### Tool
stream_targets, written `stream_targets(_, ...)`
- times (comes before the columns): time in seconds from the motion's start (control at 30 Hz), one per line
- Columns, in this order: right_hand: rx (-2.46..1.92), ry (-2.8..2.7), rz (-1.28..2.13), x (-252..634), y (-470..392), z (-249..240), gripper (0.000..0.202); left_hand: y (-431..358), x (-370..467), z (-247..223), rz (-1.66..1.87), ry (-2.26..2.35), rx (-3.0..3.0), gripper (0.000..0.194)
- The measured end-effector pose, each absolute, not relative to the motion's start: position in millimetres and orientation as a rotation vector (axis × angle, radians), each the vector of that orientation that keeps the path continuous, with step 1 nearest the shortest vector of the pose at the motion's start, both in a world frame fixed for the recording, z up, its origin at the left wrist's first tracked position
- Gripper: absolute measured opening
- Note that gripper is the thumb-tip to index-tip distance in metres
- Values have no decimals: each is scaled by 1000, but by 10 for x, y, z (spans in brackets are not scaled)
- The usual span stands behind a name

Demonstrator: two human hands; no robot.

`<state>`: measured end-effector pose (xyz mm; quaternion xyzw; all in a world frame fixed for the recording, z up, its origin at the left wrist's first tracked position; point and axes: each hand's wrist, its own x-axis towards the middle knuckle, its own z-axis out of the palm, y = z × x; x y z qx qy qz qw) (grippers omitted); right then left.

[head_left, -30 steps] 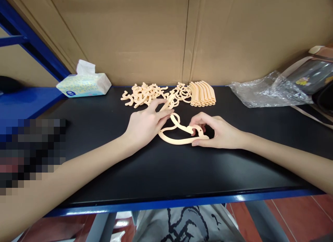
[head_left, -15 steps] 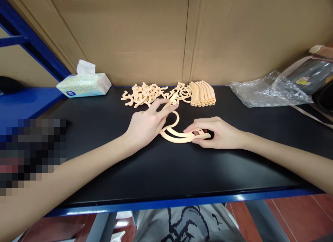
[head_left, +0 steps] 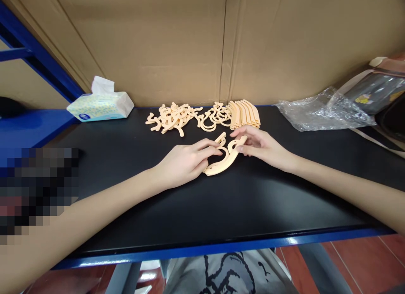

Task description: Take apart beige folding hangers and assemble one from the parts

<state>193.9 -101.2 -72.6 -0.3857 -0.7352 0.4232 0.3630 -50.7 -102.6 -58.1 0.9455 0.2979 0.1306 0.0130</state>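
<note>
A beige plastic folding hanger (head_left: 223, 164), with curved arms and a hook, lies tilted low over the black tabletop between my hands. My left hand (head_left: 191, 161) is closed on its left end, fingers over the curved hook part, which they partly cover. At the upper right end of the hanger, my right hand (head_left: 257, 147) grips with the thumb in front and fingers behind, the index finger reaching past the end. Behind my hands lie a pile of small hook-shaped pieces (head_left: 174, 117), several curved ring pieces (head_left: 209, 123) and a neat stack of curved arms (head_left: 245, 113), all beige.
A tissue pack (head_left: 101, 106) stands at the back left, near the blue metal frame (head_left: 50, 62). A crumpled clear plastic bag (head_left: 319, 110) lies at the back right beside a bag with a strap (head_left: 370, 91). Cardboard (head_left: 158, 45) rises along the back edge.
The hanger has turned, its right end swinging up and away from me. My right hand has moved left and farther back with it, and my left hand has shifted its grip lower.
</note>
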Motion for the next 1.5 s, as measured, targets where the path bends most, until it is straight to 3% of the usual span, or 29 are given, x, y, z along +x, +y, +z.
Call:
stream_targets(0.33,-983,-1997,946,1952,-982,-801,27,-1050,-490,-558,359,730,3090,39)
stream_targets(0.73,-1008,-2474,213,1937,-1062,-725,19,-1044,-478,-559,389,639,3046,31)
stream_targets(0.97,-864,-2361,415,1935,-1111,-690,17,-1065,-475,-546,420,638,2997,24)
stream_targets(1.13,-777,-2250,890,1908,-1161,-629,15,-1066,-465,-547,381,624,2927,61)
stream_targets(1.33,-863,-2214,655,1908,-1104,-652,15,-1145,-444,-435,206,744,2966,58)
stream_targets(1.5,-952,-2211,620,1941,-1051,-683,15,-1166,-620,-246,-45,1192,2903,48)
